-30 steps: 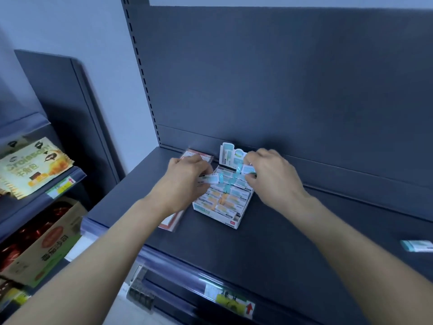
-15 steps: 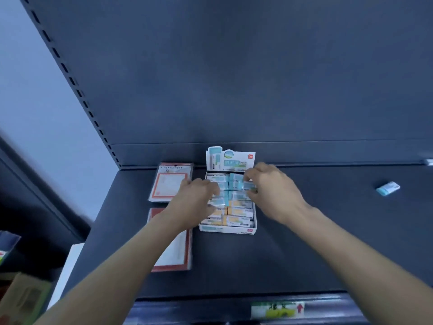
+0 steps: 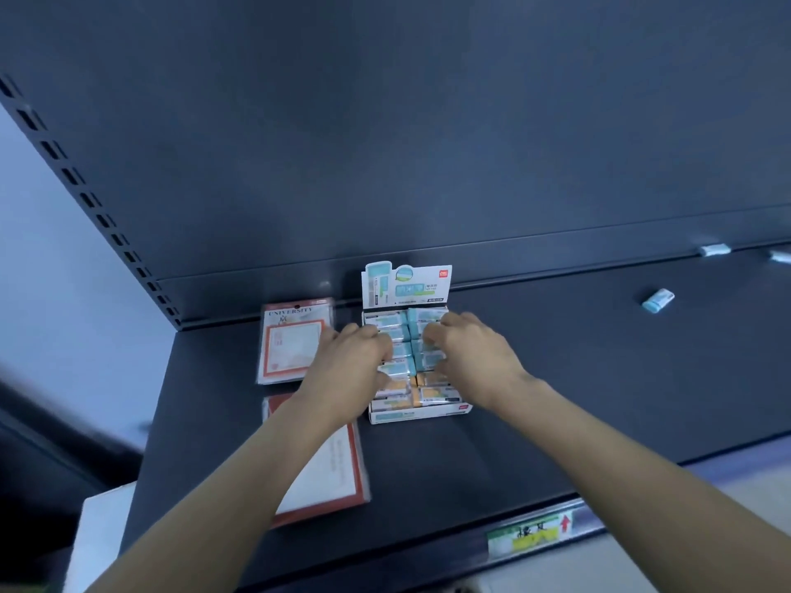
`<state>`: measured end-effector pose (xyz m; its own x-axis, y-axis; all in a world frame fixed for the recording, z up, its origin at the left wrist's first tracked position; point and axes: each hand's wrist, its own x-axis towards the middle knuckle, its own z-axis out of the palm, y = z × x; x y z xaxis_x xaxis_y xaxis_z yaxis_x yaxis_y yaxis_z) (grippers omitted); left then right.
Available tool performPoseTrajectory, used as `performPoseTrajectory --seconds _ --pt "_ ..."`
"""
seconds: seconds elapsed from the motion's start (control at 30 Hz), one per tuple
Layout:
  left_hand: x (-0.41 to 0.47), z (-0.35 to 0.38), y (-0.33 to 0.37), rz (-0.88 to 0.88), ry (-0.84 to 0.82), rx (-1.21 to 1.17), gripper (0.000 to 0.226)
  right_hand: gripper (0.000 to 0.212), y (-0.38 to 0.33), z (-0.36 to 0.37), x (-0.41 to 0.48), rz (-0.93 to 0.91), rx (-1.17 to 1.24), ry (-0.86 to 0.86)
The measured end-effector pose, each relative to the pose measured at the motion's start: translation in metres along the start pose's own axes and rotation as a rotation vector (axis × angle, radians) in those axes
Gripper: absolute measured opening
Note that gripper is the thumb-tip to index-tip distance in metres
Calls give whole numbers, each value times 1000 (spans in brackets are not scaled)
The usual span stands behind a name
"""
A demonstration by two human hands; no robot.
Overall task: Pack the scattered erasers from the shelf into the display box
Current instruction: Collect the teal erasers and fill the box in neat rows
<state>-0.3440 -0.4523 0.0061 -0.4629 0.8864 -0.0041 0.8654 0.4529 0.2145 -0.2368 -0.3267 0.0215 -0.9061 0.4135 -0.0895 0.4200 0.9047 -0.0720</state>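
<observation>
Both hands are down over the display box (image 3: 421, 415), which sits on the dark shelf (image 3: 556, 378) with its printed header card (image 3: 406, 284) standing upright against the back panel. The left hand (image 3: 346, 370) lies palm down over the box's left column, fingers curled onto the packed erasers (image 3: 394, 370); whether it actually pinches one I cannot tell. The right hand (image 3: 475, 357) reaches in from the other side, fingertips bent down onto the right column of teal-wrapped erasers, grip also unclear. Orange-wrapped ones fill the near rows, teal ones the far rows.

Around the box: a red-bordered card pack (image 3: 293, 340) lies just left of it, and a second card pack (image 3: 329, 472) nearer the shelf edge, partly under the left forearm. Well off to the right, a loose teal eraser (image 3: 658, 300) lies alone on the shelf, with another loose eraser (image 3: 714, 249) up against the back rail and a blurred third piece (image 3: 780, 255) at the frame edge. A price label (image 3: 528, 535) sits on the front lip
</observation>
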Motion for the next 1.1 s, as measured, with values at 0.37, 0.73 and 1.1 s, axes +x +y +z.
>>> performPoseTrajectory --seconds 0.37,0.73,1.1 --pt "9 -43 51 116 317 -142 19 26 35 -50 -40 110 67 273" --pt "40 -57 239 423 392 -178 22 28 181 -90 -159 326 -27 421" --pt "73 -9 421 535 305 -173 25 29 355 -97 -280 529 1 464"
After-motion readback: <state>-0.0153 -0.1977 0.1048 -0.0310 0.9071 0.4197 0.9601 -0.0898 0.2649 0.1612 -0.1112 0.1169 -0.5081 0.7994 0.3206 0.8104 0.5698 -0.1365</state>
